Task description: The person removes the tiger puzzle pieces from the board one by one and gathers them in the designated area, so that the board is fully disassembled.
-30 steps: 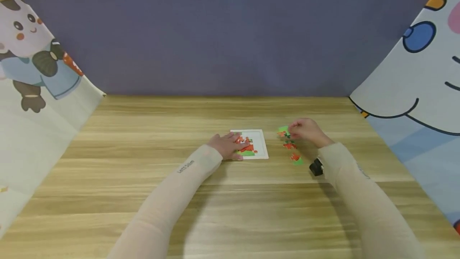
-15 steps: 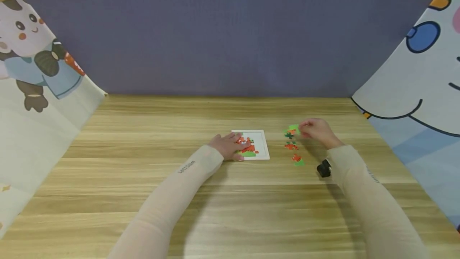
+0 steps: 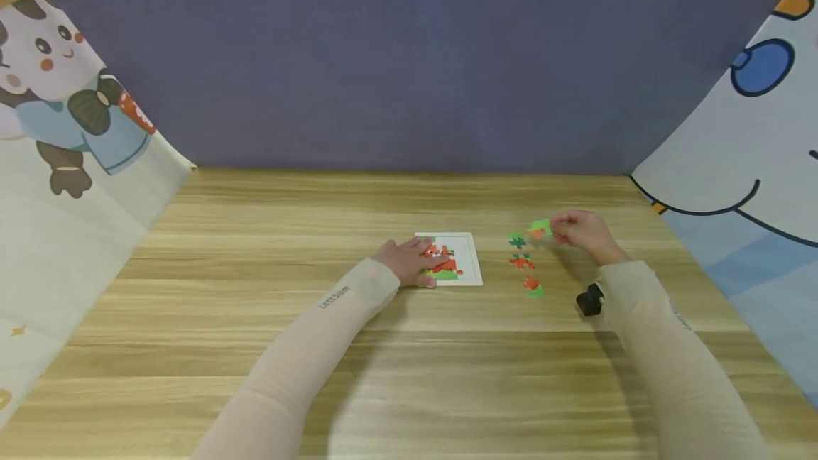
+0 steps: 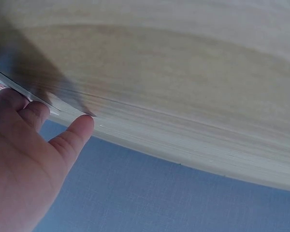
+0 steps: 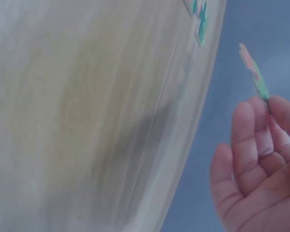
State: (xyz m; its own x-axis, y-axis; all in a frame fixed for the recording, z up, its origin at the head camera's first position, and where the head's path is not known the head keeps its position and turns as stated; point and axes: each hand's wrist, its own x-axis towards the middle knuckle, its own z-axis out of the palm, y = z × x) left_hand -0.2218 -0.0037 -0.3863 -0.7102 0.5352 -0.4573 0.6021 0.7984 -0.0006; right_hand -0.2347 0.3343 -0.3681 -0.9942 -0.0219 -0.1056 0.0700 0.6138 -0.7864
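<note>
A wood-grain table spreads beneath the left hand and right hand. Beyond them rises a plain blue-grey backdrop; cartoon-printed sheets stand to either side.

The puzzle tray is white, its artwork orange-red and green. The far-right puzzle piece is bright green and orange; the near puzzle piece, orange-red and green. Yellow-brown wood grain streaks the tabletop; cream sleeves carry dark lettering; the backdrop is slate-blue.

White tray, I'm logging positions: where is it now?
In the head view, the white tray lies near centre, under the left hand, left of the loose pieces.
</note>
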